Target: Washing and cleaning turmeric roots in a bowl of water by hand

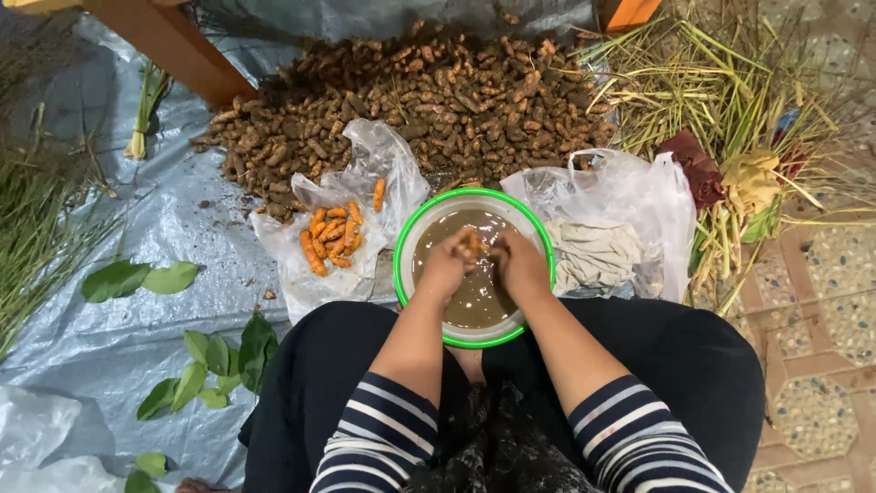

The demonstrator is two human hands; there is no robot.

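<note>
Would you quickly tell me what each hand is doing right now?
Left hand: closed on an orange root over the basin.
Right hand: closed on the same root.

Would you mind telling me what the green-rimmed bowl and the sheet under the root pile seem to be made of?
The bowl looks like smooth, glossy plastic: pale wall, bright green rim. The sheet seems a grey plastic tarpaulin, judging by its shiny creases.
</note>
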